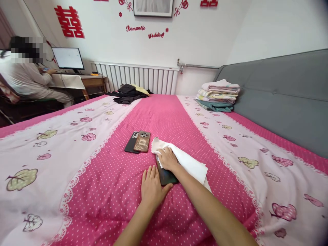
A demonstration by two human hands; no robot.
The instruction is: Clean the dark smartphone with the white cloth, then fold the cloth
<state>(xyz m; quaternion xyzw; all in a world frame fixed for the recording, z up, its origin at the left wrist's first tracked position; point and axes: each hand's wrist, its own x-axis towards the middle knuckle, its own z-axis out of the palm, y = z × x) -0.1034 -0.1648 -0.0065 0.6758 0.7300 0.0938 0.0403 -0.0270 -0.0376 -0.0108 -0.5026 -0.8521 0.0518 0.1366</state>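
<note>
Pink, white-dotted cotton-like cloth is covering the middle of the bed (159, 112), and on it a dark flat device (167, 177) is lying between the person's two hands. The left hand (153, 186) is resting palm down just left of the device, its fingers stretched out close together and its thumb spreading away to touch the near end. The right hand (167, 159) is lying over the device's far part, pressing on a white cloth (188, 160); whether its fingers are clamping the fabric, I cannot tell. That cloth is covering the far end of the device and spreading rightward, partly behind the right forearm.

Beyond the left hand, a brown phone (141, 143) is lying camera side up, partly overlapping a black phone (130, 146). Farther off, a folded stack of fabrics (217, 94) is sitting against the grey headboard (279, 92), and dark clothes (128, 99) are lying heaped near the radiator (140, 78). On the wall, a dark frame (153, 15) is holding a picture. At the left, another person (23, 75) is sitting at a desk (93, 81) bearing a lit monitor (68, 58).
</note>
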